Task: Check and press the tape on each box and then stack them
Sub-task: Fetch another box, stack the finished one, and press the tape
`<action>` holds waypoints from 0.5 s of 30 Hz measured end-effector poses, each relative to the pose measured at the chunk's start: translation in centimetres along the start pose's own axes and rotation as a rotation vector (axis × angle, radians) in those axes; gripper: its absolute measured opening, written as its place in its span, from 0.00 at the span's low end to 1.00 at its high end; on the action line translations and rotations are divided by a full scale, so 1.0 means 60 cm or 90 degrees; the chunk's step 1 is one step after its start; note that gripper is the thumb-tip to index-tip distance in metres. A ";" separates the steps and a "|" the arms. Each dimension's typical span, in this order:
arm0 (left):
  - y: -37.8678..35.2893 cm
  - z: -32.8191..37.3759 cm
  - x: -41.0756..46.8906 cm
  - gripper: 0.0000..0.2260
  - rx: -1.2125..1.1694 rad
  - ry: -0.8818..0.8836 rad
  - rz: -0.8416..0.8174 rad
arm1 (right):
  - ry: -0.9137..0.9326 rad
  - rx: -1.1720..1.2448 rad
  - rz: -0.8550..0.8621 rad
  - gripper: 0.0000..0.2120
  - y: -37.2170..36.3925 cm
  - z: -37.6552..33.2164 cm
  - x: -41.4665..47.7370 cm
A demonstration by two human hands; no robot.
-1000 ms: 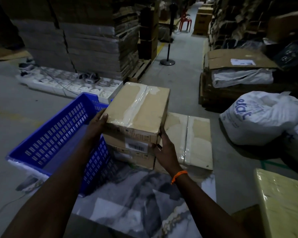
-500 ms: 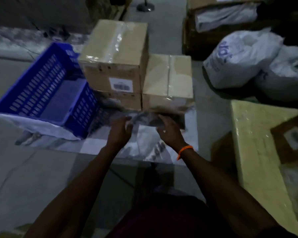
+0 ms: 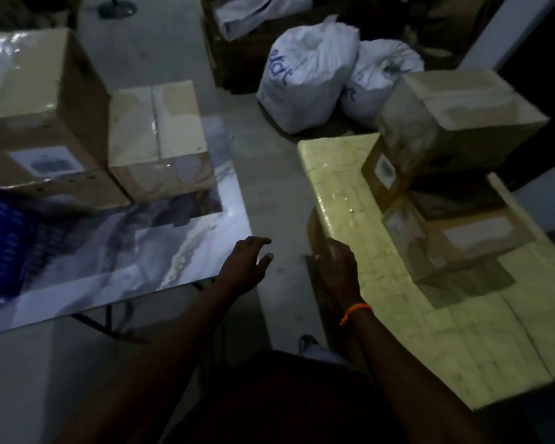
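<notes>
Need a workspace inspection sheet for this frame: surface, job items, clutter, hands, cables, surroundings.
Surface: marble-pattern table on the left, pale yellow table on the right, floor showing between them.
Job's things: taped box stack and single taped box side by side on the marble-pattern table; further boxes piled on the pale yellow table.
Clutter: blue crate at the frame's left edge, by the stack.
Hands: left hand open, holding nothing, over the gap; right hand open at the pale yellow table's edge, contact unclear.
Cables: nothing seen.
Surroundings: white sacks on the floor; the picture is dim and blurred.
</notes>
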State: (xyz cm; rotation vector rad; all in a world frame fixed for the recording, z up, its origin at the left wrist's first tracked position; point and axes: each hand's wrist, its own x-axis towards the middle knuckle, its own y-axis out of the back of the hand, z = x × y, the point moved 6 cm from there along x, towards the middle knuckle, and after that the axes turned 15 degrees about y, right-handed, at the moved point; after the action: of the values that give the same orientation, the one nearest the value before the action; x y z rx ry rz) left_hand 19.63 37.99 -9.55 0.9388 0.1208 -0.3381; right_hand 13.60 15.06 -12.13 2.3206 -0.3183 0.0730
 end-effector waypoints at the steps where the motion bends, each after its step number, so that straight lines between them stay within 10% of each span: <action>1: -0.016 0.038 0.010 0.18 0.003 -0.025 -0.002 | -0.001 0.002 0.036 0.22 0.040 0.019 -0.004; 9: -0.223 0.326 0.067 0.17 0.066 -0.110 -0.103 | -0.053 -0.216 0.211 0.28 0.300 0.272 -0.042; 15: -0.343 0.481 0.073 0.18 0.096 -0.172 -0.175 | -0.054 -0.273 0.014 0.25 0.370 0.444 -0.005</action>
State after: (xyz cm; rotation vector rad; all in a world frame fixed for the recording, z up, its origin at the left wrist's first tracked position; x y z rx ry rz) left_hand 15.58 2.52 -9.50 1.0179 -0.0255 -0.7328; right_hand 6.55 -18.75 -15.12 1.8978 -0.3628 -0.0766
